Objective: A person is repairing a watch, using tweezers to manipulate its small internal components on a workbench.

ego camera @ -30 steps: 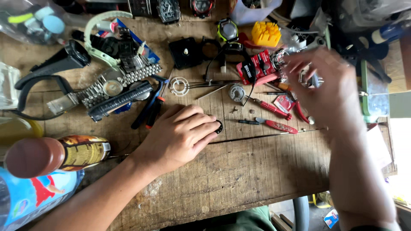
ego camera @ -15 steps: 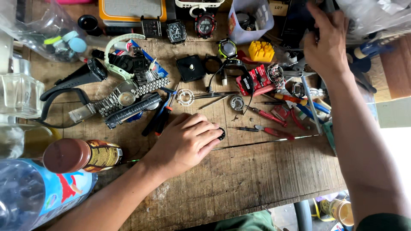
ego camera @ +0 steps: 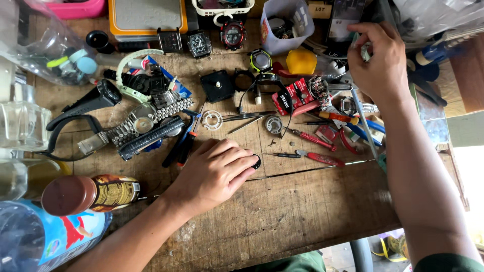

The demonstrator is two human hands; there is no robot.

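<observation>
Head view: the left hand (ego camera: 214, 174) lies flat, fingertips pinning a small black round watch part (ego camera: 257, 161) to the wooden table (ego camera: 302, 211); it looks light and fragile, best gripped by its rim. The right hand (ego camera: 378, 63), well apart, pinches a small pale object I cannot identify.

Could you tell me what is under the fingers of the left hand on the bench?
A small dark round part peeks out past the left hand's fingers on the wooden bench. The hand covers the rest of it.
</observation>
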